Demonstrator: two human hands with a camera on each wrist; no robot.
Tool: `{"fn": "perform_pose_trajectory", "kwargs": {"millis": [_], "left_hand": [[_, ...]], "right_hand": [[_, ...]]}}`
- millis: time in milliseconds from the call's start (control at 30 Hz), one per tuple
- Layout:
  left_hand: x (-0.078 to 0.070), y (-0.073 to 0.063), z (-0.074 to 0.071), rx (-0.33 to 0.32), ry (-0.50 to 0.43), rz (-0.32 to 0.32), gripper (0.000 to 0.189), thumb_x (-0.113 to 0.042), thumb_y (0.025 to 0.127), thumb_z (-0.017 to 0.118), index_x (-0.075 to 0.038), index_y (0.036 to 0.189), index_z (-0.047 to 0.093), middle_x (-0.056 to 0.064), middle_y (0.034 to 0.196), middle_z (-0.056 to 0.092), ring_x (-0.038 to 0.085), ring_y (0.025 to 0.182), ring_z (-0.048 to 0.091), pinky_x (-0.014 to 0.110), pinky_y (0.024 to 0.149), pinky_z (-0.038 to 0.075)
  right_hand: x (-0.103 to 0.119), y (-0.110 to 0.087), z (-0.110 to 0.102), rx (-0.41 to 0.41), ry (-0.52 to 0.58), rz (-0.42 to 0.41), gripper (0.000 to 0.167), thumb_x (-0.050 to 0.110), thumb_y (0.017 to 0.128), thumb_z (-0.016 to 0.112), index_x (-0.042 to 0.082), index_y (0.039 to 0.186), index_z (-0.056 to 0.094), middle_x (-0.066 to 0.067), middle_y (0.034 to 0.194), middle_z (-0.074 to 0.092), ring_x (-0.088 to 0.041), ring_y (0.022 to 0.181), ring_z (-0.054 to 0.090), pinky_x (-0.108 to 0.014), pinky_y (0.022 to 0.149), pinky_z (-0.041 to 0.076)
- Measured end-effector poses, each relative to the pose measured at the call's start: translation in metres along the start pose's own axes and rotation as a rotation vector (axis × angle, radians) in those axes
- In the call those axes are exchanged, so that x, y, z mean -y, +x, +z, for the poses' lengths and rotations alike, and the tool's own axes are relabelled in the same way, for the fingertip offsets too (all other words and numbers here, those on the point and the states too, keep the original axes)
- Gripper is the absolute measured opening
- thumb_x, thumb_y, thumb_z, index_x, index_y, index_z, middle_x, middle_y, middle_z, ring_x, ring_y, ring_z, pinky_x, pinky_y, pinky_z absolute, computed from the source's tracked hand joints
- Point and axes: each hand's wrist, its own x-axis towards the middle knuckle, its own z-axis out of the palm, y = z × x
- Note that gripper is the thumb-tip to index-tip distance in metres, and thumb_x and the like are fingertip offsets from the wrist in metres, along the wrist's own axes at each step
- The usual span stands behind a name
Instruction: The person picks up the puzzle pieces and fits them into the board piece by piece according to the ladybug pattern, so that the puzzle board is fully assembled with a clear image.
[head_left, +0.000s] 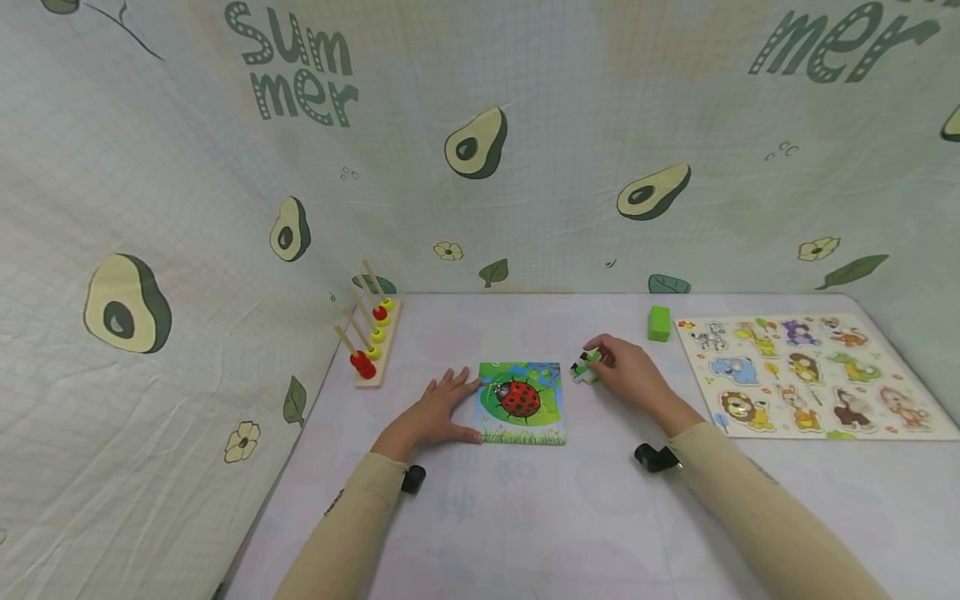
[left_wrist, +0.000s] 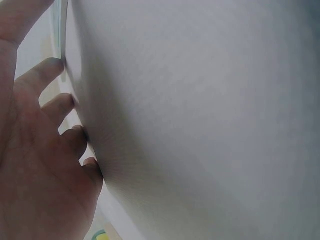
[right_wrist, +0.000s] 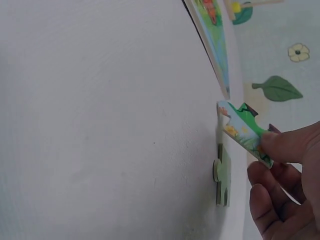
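A square ladybug puzzle (head_left: 519, 425) lies flat on the table in the head view. At its left edge my left hand (head_left: 437, 412) has its fingers spread, with thumb and index fingertip touching the border. To the right of the puzzle, my right hand (head_left: 633, 373) pinches a jigsaw piece between thumb and fingers. The right wrist view shows that jigsaw piece (right_wrist: 246, 129) tilted, printed green, pale blue and yellow. Beneath it a second, pale green jigsaw piece (right_wrist: 224, 175) is on the table. In the left wrist view the left hand's fingertips (left_wrist: 60, 102) meet the tabletop.
A wooden peg stacker (head_left: 369, 379) with red and yellow beads stands at the back left. A green block (head_left: 659, 323) sits at the back, beyond the right hand. On the right lies an animal peg board (head_left: 765, 387). A printed cloth (head_left: 555, 242) hangs behind the table.
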Motion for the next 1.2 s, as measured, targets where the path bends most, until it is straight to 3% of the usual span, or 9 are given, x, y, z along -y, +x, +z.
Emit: {"fn": "perform_pose_trajectory", "kwargs": {"millis": [267, 533, 967, 1200], "left_hand": [[0.000, 0.000, 0.000, -0.001, 0.002, 0.003, 0.103, -0.057, 0.077, 0.084, -0.024, 0.161, 0.034, 0.004, 0.170, 0.014, 0.029, 0.157, 0.000, 0.049, 0.126, 0.000], [0.000, 0.000, 0.001, -0.003, 0.010, 0.001, 0.103, -0.056, 0.077, 0.084, -0.025, 0.161, 0.034, 0.004, 0.170, 0.014, 0.029, 0.157, 0.000, 0.049, 0.126, 0.000], [0.002, 0.001, 0.001, 0.001, 0.016, 0.005, 0.103, -0.056, 0.077, 0.083, -0.025, 0.161, 0.032, 0.003, 0.170, 0.013, 0.028, 0.157, -0.001, 0.049, 0.126, 0.000], [0.001, 0.001, 0.001, 0.001, 0.014, 0.007, 0.103, -0.056, 0.078, 0.083, -0.025, 0.161, 0.032, 0.004, 0.170, 0.013, 0.028, 0.157, -0.001, 0.049, 0.126, 0.000]], "right_hand": [[-0.005, -0.009, -0.005, 0.015, -0.015, -0.063, 0.027, 0.007, 0.096, 0.067, 0.008, 0.123, 0.069, -0.008, 0.107, 0.073, -0.020, 0.087, 0.065, -0.038, 0.075, 0.053], [-0.008, -0.016, -0.006, -0.011, -0.004, -0.078, 0.027, 0.006, 0.096, 0.065, 0.009, 0.123, 0.068, -0.007, 0.103, 0.073, -0.019, 0.083, 0.061, -0.037, 0.073, 0.050], [-0.005, -0.024, -0.004, -0.004, 0.099, -0.009, 0.025, 0.010, 0.096, 0.070, 0.012, 0.120, 0.067, -0.007, 0.105, 0.072, -0.019, 0.087, 0.064, -0.033, 0.072, 0.052], [-0.001, -0.028, -0.001, 0.015, 0.132, -0.021, 0.025, 0.009, 0.094, 0.072, 0.011, 0.119, 0.069, -0.006, 0.104, 0.073, -0.017, 0.086, 0.065, -0.033, 0.074, 0.053]]}}
